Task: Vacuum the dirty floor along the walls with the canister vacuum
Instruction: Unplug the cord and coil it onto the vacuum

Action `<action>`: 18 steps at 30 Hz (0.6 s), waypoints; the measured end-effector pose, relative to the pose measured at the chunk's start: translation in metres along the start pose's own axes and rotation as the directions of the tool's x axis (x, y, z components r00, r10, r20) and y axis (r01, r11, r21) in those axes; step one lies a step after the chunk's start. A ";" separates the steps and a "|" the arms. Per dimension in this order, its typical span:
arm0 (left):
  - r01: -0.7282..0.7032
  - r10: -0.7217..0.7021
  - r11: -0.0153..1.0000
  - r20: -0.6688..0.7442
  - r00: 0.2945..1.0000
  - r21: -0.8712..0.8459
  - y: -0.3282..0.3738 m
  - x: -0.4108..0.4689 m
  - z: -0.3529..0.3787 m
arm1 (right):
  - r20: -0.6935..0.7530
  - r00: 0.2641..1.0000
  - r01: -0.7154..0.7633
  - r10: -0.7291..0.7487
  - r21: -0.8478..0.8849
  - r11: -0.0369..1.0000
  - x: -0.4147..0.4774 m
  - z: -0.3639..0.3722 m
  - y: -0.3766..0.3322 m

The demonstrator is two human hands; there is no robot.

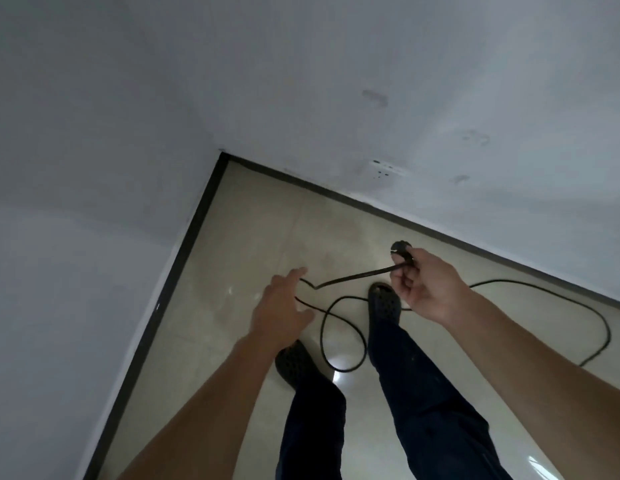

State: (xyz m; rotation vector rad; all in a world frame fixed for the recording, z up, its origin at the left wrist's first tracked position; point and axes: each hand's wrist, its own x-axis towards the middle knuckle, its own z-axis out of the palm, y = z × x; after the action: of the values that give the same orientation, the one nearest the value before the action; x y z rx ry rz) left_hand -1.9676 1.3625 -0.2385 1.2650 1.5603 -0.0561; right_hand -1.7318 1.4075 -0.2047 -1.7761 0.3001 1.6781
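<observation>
— How much room is there along the walls?
— Open tiled floor (239, 237) reaches the corner, with black baseboard (184, 258) at both walls and a wall socket (386, 169) low on the far one.
— And the hands?
— The right hand (426, 289) pinches the plug (400, 249). Its black power cord (353, 276) loops over the floor around a clog (384, 306). The left hand (280, 310) has straight fingers beside the cord; I can't tell if they touch.

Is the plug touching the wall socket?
Apart. The head view shows the plug gripped by the right hand out over the floor, with the baseboard and bare wall visible between it and the wall socket.
</observation>
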 end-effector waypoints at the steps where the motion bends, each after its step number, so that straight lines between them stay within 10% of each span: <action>1: -0.061 0.060 0.998 0.036 0.998 0.018 0.020 -0.005 0.003 | 0.040 0.999 -0.003 0.002 0.029 1.000 -0.026 -0.004 -0.010; 7: -0.242 0.199 0.948 0.210 0.957 0.208 0.110 -0.046 0.022 | 0.096 0.988 0.092 -0.119 0.249 0.964 -0.145 -0.073 -0.070; 14: -0.240 0.240 0.971 0.108 0.965 -0.012 0.189 -0.132 0.004 | -0.119 0.969 0.246 -0.215 0.504 0.828 -0.199 -0.200 -0.096; 18: -0.280 0.311 0.933 0.117 0.943 -0.224 0.268 -0.183 0.004 | -0.167 0.968 0.228 -0.185 0.294 0.928 -0.216 -0.244 -0.062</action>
State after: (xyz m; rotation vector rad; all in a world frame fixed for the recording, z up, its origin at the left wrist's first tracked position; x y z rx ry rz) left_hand -1.7971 1.3536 0.0380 1.2870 1.1991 0.1946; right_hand -1.5327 1.2489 0.0084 -1.6247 0.3998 1.2845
